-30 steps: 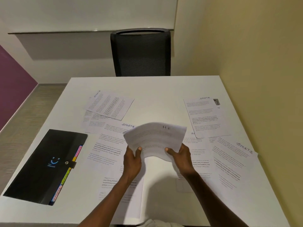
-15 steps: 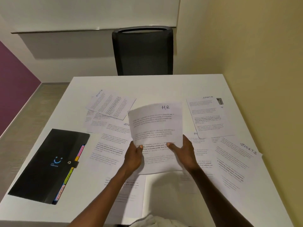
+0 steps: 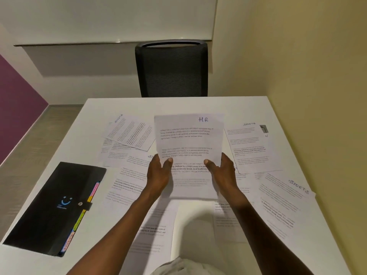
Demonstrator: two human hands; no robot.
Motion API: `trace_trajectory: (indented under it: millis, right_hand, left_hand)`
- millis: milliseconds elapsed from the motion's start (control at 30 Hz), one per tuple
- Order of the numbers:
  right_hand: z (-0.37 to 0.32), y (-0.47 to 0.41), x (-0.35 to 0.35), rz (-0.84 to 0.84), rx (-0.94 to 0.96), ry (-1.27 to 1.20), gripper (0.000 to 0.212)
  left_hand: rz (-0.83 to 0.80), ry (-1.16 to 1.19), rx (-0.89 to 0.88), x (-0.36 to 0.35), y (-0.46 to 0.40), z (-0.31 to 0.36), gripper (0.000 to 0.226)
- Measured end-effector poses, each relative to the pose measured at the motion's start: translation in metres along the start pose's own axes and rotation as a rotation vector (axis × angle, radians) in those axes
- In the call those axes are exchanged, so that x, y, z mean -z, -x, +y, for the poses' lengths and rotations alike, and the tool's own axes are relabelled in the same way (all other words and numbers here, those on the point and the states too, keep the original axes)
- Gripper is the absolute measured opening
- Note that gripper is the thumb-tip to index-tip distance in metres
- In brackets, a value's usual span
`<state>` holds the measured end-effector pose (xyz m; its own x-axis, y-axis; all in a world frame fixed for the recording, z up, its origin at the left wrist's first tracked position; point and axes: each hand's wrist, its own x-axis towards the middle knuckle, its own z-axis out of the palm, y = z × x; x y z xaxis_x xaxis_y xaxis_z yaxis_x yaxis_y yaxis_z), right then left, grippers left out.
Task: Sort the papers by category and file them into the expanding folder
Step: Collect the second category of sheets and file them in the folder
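White sheet marked HR [image 3: 188,139], held up in the middle of the frame, just above the table [image 3: 198,106]. Pinched at its lower left edge by the left hand [image 3: 158,175], thumb on the front, fingers behind. Pinched the same way at its lower right edge by the right hand [image 3: 223,173]. Tipped up a little, as if for reading.

Looks like the sorting step: checking the word at the top to learn which group this one belongs to. No filing yet, by the look of it.

Black expanding folder [image 3: 57,207] lying flat at the lower left of the frame, well apart from the left hand. Looks shut, with its strap [image 3: 87,205] across the front edge. Coloured tabs [image 3: 93,190] poking out along that same edge, too small to read.

Many more loose papers spread on the table, under and around both hands. Some marked SPORTS: one at the right of the frame [image 3: 250,147], one at the lower right [image 3: 284,203], and one in a small pile at the upper left [image 3: 131,133].

Next, most likely: put the HR sheet down in a spot of its own, away from the SPORTS ones. Or take it straight across to the folder. For that, need one hand free to undo the strap and pull the folder open. Then find the right tab and slide the sheet in flat, without bending it.
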<state>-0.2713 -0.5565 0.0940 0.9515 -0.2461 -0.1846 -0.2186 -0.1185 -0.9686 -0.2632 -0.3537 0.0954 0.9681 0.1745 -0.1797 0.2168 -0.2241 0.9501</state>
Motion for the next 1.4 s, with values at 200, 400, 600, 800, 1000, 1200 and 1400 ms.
trace_trajectory:
  millis: [200, 400, 600, 800, 1000, 1200, 1400]
  right_hand:
    - [-0.006, 0.0, 0.002, 0.021, 0.105, 0.023, 0.035]
    - [0.06, 0.021, -0.008, -0.069, -0.035, 0.075, 0.033]
    - [0.063, 0.02, -0.012, -0.026, -0.013, 0.073, 0.035]
    - [0.048, 0.01, -0.03, -0.093, 0.037, 0.074, 0.036]
    - [0.045, -0.006, -0.094, -0.004, -0.151, 0.232, 0.05]
    - [0.105, 0.037, -0.156, -0.724, 0.307, 1.162, 0.07]
    - [0.129, 0.021, -0.107, -0.695, 0.106, 1.467, 0.096]
  left_hand:
    - [0.149, -0.039, -0.231, -0.009, 0.015, 0.0, 0.015]
    - [0.03, -0.226, -0.071, -0.009, 0.028, -0.071, 0.009]
    - [0.016, -0.263, -0.038, -0.007, 0.023, -0.07, 0.011]
    - [-0.009, -0.297, -0.092, 0.017, 0.004, -0.056, 0.014]
    - [0.159, -0.27, -0.117, 0.092, -0.03, -0.031, 0.019]
    - [0.485, -0.274, -0.028, 0.195, -0.068, -0.025, 0.033]
    - [0.488, -0.162, 0.002, 0.242, -0.09, -0.022, 0.037]
